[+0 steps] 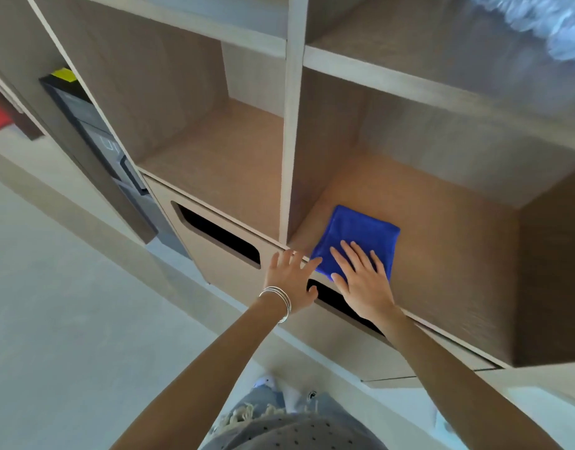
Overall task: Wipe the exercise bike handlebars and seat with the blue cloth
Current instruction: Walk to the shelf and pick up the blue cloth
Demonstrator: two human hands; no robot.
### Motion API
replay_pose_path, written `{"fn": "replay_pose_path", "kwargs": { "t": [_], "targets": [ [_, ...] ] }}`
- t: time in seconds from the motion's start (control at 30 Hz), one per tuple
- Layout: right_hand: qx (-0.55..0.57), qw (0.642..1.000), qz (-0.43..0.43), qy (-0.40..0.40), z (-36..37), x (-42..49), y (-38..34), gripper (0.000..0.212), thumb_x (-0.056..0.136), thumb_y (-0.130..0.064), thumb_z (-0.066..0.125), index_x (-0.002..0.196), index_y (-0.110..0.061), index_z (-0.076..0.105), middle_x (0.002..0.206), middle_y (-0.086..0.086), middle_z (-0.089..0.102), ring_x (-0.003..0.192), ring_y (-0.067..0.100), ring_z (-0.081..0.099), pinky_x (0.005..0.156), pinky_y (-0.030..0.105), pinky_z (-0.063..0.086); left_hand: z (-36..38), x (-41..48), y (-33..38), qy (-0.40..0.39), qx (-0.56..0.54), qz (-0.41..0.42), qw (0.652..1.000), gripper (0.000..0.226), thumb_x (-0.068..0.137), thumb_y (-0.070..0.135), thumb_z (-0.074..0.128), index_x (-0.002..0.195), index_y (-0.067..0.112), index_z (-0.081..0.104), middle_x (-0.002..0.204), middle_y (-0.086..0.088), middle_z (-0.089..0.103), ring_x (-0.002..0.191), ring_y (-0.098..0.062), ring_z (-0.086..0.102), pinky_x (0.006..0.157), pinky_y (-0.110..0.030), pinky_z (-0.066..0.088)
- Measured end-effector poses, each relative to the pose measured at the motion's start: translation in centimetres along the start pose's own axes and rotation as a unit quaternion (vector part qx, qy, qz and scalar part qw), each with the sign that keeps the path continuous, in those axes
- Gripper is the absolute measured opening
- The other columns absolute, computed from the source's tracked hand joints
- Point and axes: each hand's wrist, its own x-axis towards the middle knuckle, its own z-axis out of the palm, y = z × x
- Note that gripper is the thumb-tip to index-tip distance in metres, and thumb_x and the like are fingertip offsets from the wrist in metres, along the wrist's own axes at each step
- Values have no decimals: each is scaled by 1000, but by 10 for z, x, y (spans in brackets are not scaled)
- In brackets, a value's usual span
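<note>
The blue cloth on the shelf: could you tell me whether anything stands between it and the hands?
Nothing visible does. The right hand lies flat on the blue cloth, and the left hand is open at its near corner.

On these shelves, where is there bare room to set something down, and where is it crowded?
The left cubby floor is bare. In the right cubby, everything right of and behind the blue cloth is free. The front-left corner is crowded: the right hand lies on the cloth, the left hand at the shelf edge beside it.
</note>
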Motion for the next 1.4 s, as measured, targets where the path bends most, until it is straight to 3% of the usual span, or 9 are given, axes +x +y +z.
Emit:
{"fn": "replay_pose_path", "kwargs": {
  "t": [0.2, 0.33, 0.43, 0.6, 0.73, 0.93, 1.0, 1.17, 1.4],
  "targets": [
    [59, 998, -13, 20, -7, -27, 26, 53, 92, -48, 29, 136, -25, 46, 144, 2, 45, 136, 21, 37, 108, 49, 30, 8, -2, 36, 31, -48, 4, 998, 52, 82, 37, 50, 133, 29, 45, 139, -5, 46, 130, -28, 39, 110, -42, 24],
    [87, 992, 32, -83, -9, 11, 36, 71, 88, -64, 35, 148, -34, 10, 159, 4, 5, 145, 26, -1, 112, 58, 3, 6, -3, 38, 29, -23, -46, 998, 54, 83, 36, 48, 136, 26, 39, 141, -3, 40, 132, -26, 35, 112, -42, 23],
    [62, 990, 20, -129, -2, 35, 30, 81, 79, -78, 25, 146, -41, -4, 159, 1, -8, 144, 30, -12, 108, 65, -3, 1, -7, 30, 39, -14, -101, 994, 57, 83, 34, 50, 137, 22, 36, 146, -4, 35, 133, -27, 32, 112, -41, 24],
    [36, 996, 3, -80, -1, 37, 29, 77, 74, -81, 21, 143, -47, 14, 157, 0, 13, 143, 34, 5, 107, 66, 6, 0, -22, 21, 27, -3, -142, 990, 66, 83, 30, 54, 143, 24, 27, 150, -5, 29, 137, -26, 28, 113, -39, 22],
    [29, 996, -89, -14, 2, 18, 38, 71, 76, -75, 33, 138, -42, 34, 149, 2, 35, 136, 34, 28, 103, 67, 21, 6, -33, 26, 12, -1, -141, 990, 64, 84, 28, 51, 144, 24, 27, 152, -5, 27, 138, -25, 26, 114, -38, 20],
    [0, 995, -91, -31, 3, 17, 50, 85, 70, -80, 39, 144, -44, 19, 156, -2, 19, 142, 40, 8, 102, 72, 11, 16, -43, 28, -12, -1, -144, 989, 62, 87, 27, 50, 144, 24, 26, 152, -5, 26, 138, -25, 26, 113, -38, 23],
    [-11, 995, -96, -28, 4, 18, 44, 84, 71, -77, 45, 144, -39, 25, 155, 2, 25, 140, 43, 15, 101, 72, 16, 17, -46, 29, -11, -11, -152, 988, 63, 87, 28, 50, 144, 25, 26, 152, -4, 26, 138, -25, 26, 113, -38, 23],
    [-69, 989, -120, 46, 3, 10, 31, 56, 81, -54, 57, 131, -29, 49, 132, 10, 52, 114, 44, 47, 85, 63, 40, 23, -65, 26, -12, -32, -170, 985, 61, 87, 27, 50, 144, 25, 27, 153, -4, 26, 139, -25, 26, 114, -38, 23],
    [-128, 974, -179, 46, -13, 11, -1, 39, 76, -46, 71, 108, -23, 63, 102, 11, 61, 79, 36, 53, 61, 45, 41, 38, -121, -1, 14, -44, -229, 972, 59, 88, 32, 47, 144, 26, 27, 152, -3, 27, 140, -24, 24, 116, -38, 20]
  ]
}}
